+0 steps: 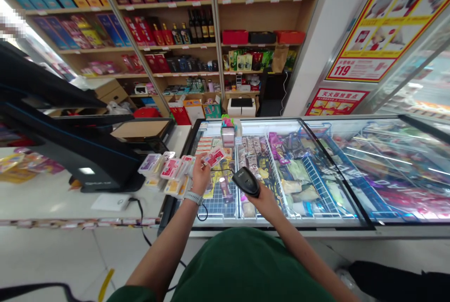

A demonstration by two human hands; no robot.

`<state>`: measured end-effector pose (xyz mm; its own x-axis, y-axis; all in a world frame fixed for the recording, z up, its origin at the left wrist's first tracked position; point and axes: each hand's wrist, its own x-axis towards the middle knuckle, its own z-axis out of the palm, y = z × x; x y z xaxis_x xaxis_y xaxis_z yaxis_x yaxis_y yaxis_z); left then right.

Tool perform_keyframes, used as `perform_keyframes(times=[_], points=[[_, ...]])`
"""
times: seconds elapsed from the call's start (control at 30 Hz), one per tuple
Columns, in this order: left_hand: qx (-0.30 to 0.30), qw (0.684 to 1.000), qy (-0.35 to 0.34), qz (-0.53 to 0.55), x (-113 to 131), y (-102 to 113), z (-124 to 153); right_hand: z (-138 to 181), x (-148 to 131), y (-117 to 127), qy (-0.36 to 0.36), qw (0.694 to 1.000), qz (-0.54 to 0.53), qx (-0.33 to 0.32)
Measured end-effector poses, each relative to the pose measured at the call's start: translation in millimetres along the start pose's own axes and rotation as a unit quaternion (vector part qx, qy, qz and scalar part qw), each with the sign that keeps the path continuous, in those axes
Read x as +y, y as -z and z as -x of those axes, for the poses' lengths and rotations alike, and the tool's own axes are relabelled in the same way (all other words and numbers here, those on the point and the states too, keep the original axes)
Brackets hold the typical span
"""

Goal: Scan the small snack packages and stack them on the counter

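My left hand [201,174], with a grey watch on its wrist, grips a small red and white packet [215,156] above the freezer's glass top. Closed round the handle of a black barcode scanner [246,182] is my right hand [263,199]. The scanner's head points left, towards the packet, and the two are apart. Just left of my left hand, several clear packs with red labels [171,168] lie stacked on the freezer's left end. A pack with a purple label [150,163] is at the stack's left side.
A chest freezer [337,229] with bagged goods under glass spans the front. On the left counter [56,203] stand a black checkout terminal [105,161] and a white flat box [110,201]. A black cable [142,222] hangs over the counter edge. Shelves of boxed goods [165,25] rise behind.
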<state>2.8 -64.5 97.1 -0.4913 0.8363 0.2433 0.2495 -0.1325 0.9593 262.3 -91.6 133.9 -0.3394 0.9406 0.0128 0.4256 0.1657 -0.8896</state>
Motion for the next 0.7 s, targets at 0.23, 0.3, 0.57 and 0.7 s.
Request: perform_keyframes(times=[0.23, 0.3, 0.57, 0.7], points=[[-0.001, 1.000, 0.005, 0.023, -3, 4, -2, -2, -4, -2, 0.008, 1.000, 0.000, -0.008], [0.000, 1.000, 0.007, 0.018, -3, 4, -2, -1, -7, -2, 0.008, 1.000, 0.000, -0.010], [0.000, 1.000, 0.000, 0.017, -3, 5, -3, 0, -10, -2, 0.006, 1.000, -0.001, -0.011], [-0.003, 1.000, -0.003, 0.016, -4, 6, -2, 0, -8, -3, 0.017, 1.000, 0.000, -0.011]])
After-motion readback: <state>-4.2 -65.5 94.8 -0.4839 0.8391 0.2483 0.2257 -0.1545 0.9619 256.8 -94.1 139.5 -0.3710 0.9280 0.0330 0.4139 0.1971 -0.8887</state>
